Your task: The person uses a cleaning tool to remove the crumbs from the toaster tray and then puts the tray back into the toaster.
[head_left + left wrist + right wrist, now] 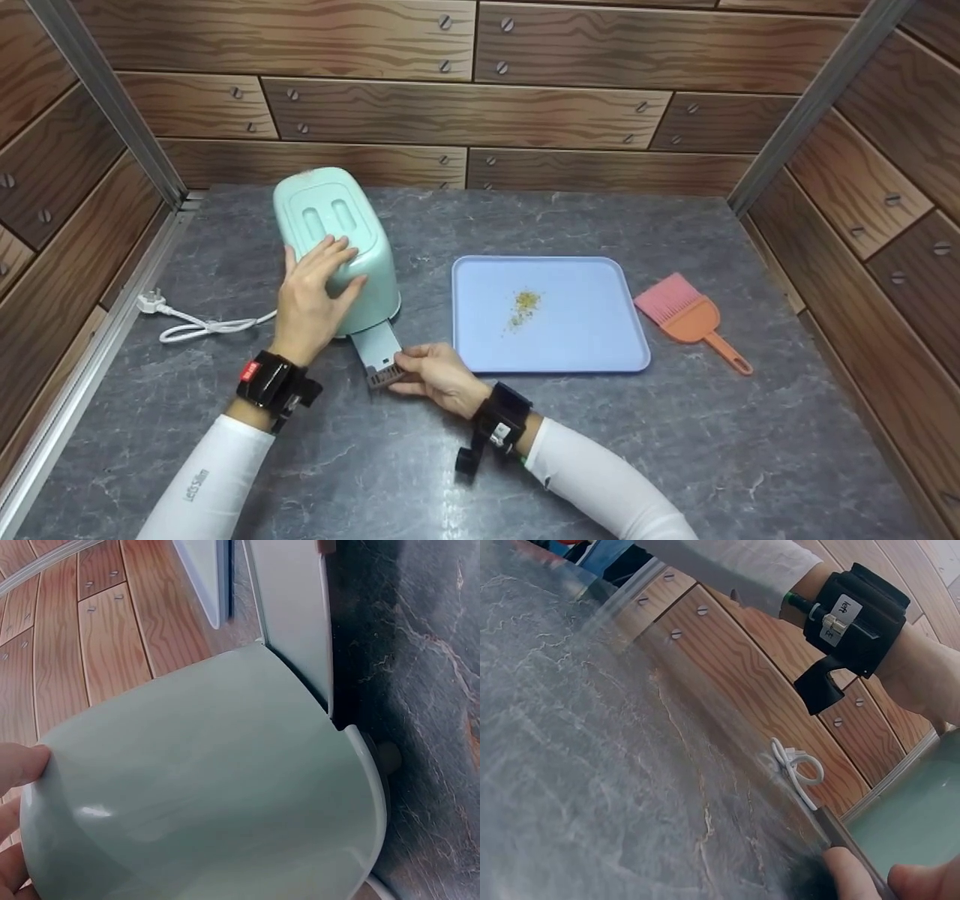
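Observation:
A mint-green toaster (371,289) with a slotted lid stands on the left part of the table. My left hand (311,296) rests on its top near the close end, fingers spread over the lid and thumb against the side. From the toaster's near end a flat crumb tray (375,345) sticks partway out. My right hand (442,375) pinches the tray's brown outer end between thumb and fingers. In the left wrist view the toaster's end wall (202,780) fills the middle, with the pulled-out tray (292,607) emerging beside its lower edge.
A light-blue serving tray (585,330) lies right of the hands, bearing a small heap of yellowish crumbs (526,301). Beyond it are a pink-bristled brush (667,296) and an orange dustpan (690,321). A white power cord (214,328) lies left of the toaster. Wood-patterned walls enclose the table.

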{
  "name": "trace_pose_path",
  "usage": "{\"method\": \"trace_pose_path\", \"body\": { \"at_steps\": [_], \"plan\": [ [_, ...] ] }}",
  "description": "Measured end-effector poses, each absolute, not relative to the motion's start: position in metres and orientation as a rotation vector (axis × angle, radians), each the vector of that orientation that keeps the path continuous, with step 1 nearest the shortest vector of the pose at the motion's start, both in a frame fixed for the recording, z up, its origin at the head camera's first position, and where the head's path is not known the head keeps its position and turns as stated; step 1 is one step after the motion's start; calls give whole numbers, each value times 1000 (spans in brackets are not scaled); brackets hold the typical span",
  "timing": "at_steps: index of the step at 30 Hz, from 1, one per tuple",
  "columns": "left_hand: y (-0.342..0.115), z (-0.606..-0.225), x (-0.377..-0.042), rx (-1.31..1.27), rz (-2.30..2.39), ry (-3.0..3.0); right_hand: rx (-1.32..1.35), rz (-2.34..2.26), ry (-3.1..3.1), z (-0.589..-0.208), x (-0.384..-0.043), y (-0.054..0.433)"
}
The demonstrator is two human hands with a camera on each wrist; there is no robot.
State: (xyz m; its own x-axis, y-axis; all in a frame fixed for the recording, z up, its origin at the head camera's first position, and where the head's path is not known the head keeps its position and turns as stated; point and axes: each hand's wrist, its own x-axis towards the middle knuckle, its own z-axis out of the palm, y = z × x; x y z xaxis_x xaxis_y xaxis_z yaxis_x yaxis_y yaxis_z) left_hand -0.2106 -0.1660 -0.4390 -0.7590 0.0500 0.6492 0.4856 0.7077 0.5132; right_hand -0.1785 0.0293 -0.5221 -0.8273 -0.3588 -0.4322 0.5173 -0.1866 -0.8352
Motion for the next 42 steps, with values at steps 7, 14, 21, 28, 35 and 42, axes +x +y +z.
{"method": "trace_pose_path", "body": {
  "at_steps": [7, 14, 21, 28, 35, 42],
  "plan": [
    [-166, -438, -211, -404, -930, -2294, 207, -2070, 1516, -520, -180, 28],
    [-166, -440, -209, -401, -946, -2289, 230, -2083, 1515, -520, -179, 24],
    [-166, -440, -209, -400, -939, -2285, 265, -2100, 1486, -518, -179, 23],
    [-166, -440, -210, -402, -936, -2287, 273, -2137, 1461, -519, -180, 20],
    [-166, -440, -209, -399, -937, -2287, 289, -2165, 1466, -518, -180, 18],
    [-166, -440, -210, -407, -930, -2281, 298, -2194, 1471, -520, -179, 15]
  ]
}}
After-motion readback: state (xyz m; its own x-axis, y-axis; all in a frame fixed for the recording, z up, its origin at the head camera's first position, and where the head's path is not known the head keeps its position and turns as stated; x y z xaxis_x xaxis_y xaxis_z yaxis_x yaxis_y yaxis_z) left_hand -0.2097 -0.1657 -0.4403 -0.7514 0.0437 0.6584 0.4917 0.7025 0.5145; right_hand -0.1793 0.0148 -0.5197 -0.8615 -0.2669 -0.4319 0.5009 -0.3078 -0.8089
